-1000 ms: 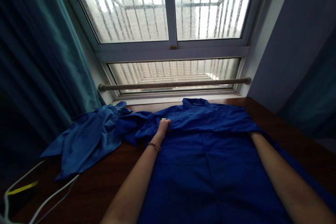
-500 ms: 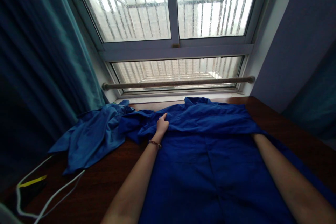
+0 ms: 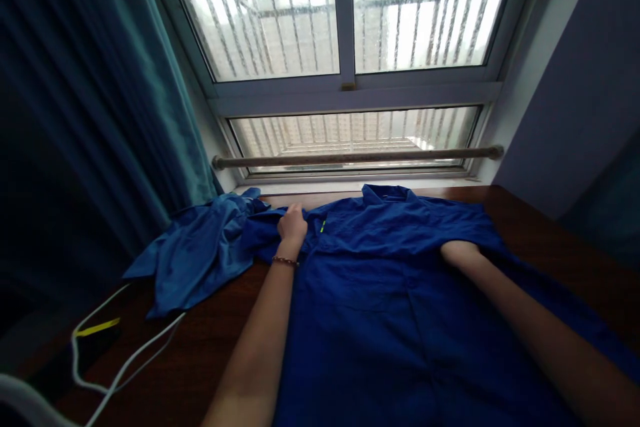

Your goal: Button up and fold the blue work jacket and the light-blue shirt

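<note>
A blue collared jacket (image 3: 360, 293) lies spread over the dark wooden surface, its collar towards the window. My left hand (image 3: 293, 223) is closed on the cloth at the jacket's left shoulder, beside the sleeve. Just right of it, a small yellow-green strip (image 3: 323, 225) shows on the chest. My right hand (image 3: 459, 252) reaches under the upper front layer on the right side, so its fingers are covered. Left of the jacket's sleeve lies a crumpled lighter blue cloth (image 3: 200, 253).
A white cable (image 3: 133, 353) and a yellow strip-like object (image 3: 99, 327) lie at lower left. The dark wooden surface (image 3: 225, 333) runs up to the barred window, with a horizontal rail (image 3: 360, 159) across it. A blue curtain (image 3: 150, 93) hangs at left.
My left hand has moved left to the shoulder, its pointing index finger now curled in. My right hand has moved left under the cloth. The view has shifted slightly.
</note>
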Demonstrator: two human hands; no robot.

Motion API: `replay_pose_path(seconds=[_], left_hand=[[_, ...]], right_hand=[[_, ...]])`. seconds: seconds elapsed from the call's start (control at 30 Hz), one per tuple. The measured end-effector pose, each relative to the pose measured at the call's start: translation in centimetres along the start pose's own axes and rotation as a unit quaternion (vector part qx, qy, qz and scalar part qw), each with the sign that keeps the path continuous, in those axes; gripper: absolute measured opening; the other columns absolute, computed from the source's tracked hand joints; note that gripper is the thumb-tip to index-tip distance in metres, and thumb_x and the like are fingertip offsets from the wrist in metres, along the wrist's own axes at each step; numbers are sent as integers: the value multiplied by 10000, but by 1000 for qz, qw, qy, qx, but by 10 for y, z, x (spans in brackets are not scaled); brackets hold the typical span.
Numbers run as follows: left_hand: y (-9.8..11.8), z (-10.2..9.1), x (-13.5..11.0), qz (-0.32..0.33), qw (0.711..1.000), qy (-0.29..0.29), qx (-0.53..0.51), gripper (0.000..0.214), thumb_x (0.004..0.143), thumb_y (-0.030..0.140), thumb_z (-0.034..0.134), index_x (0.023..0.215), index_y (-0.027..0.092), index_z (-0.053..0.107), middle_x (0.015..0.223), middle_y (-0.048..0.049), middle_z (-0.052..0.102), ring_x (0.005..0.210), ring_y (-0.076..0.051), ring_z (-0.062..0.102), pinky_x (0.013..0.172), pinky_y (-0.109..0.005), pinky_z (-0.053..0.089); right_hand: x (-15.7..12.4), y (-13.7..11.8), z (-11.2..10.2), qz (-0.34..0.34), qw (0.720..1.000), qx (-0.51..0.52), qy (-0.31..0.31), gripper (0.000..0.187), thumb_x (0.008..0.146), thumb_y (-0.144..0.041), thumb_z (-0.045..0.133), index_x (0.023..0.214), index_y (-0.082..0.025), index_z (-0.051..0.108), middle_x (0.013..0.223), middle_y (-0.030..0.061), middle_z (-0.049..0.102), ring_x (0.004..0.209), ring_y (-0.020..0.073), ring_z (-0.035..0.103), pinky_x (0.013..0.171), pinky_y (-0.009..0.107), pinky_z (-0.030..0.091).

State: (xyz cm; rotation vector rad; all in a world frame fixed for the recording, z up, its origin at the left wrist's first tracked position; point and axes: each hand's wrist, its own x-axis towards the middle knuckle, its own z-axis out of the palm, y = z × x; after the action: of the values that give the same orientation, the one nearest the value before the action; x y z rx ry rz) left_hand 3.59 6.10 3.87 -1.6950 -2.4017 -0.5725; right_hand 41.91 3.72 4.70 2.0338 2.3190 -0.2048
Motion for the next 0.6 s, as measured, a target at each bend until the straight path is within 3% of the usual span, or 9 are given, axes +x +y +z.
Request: replay_pose_path(seconds=[0.07,0.13,0.23,0.3,0.37,0.5,0.6], left_hand=[[-24,-5,6,-25,999,38,26,453,754,110,393,1171,265,476,1234,-81,469,914,-227,573,753,-339,446],[-45,-4,7,-58,997,30,32,419,747,113,407,1112,277,532,1229,-70,474,900,-224,575,740,-335,445],[-63,-1,4,-117,993,18,21,271,760,230,446,960,250,627,1045,-95,594,864,-255,580,697,-349,442],[-67,-6,2,-144,989,45,7,266,769,338,444,895,225,648,913,-115,636,816,-274,587,644,-349,437],[-66,-19,3,-143,984,103,-16,314,780,402,419,875,213,651,850,-113,652,779,-268,592,607,-329,427],[-54,-63,9,-92,965,237,-72,362,807,425,384,922,196,640,827,-86,666,751,-220,598,617,-282,412],[-28,-99,4,-10,956,267,-123,366,810,429,396,968,194,629,832,-65,669,720,-181,601,650,-260,413]], right_hand=[[-21,-25,1,-30,999,-15,-42,231,776,-206,471,825,-101,671,843,191,637,773,281,605,695,410,454],[-41,-48,-2,-136,989,-6,-48,229,783,-267,476,836,-153,668,874,138,640,790,251,606,717,363,456],[-50,-71,-5,-312,948,29,55,322,843,-350,396,1087,-229,568,1102,86,571,978,224,540,856,352,400],[-38,-71,4,-304,940,32,151,413,855,-379,375,1243,-245,424,1247,87,462,1107,250,443,937,427,319],[-18,-61,22,-244,951,22,188,477,846,-417,383,1297,-265,340,1320,84,375,1184,300,342,953,532,239],[13,-45,60,-231,959,83,143,502,804,-495,419,1242,-251,429,1341,83,342,1237,350,221,946,604,176],[7,-59,58,-274,910,288,117,524,767,-504,481,1193,-198,475,1280,116,420,1222,296,289,994,517,204]])
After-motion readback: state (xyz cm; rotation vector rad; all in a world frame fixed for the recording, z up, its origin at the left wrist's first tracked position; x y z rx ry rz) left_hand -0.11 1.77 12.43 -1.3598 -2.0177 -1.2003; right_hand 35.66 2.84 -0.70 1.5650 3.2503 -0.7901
